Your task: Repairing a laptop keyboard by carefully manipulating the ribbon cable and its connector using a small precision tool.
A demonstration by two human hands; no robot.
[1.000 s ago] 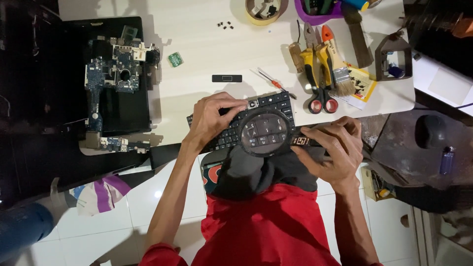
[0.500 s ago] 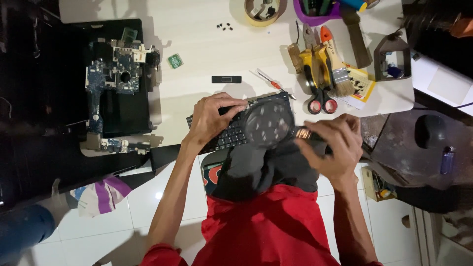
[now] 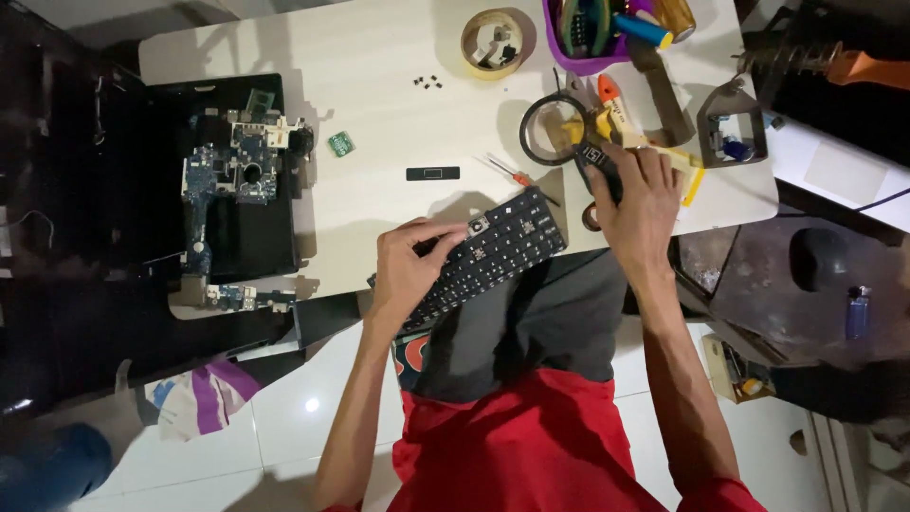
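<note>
Here the left hand (image 3: pixel 412 261) pinches the keyboard (image 3: pixel 493 251); the right hand (image 3: pixel 637 204) grips the magnifier handle (image 3: pixel 599 163).

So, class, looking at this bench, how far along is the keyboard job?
Done: the laptop lies open with its circuit board bare, loose screws on the table, and the keyboard is out. In hand: the left hand fingers a key while the right hand grips the magnifying glass by its handle. Left: keyboard and laptop are still apart.

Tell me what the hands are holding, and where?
The left hand grips the black keyboard at its middle. The right hand holds the magnifying glass by its dark handle.
</note>
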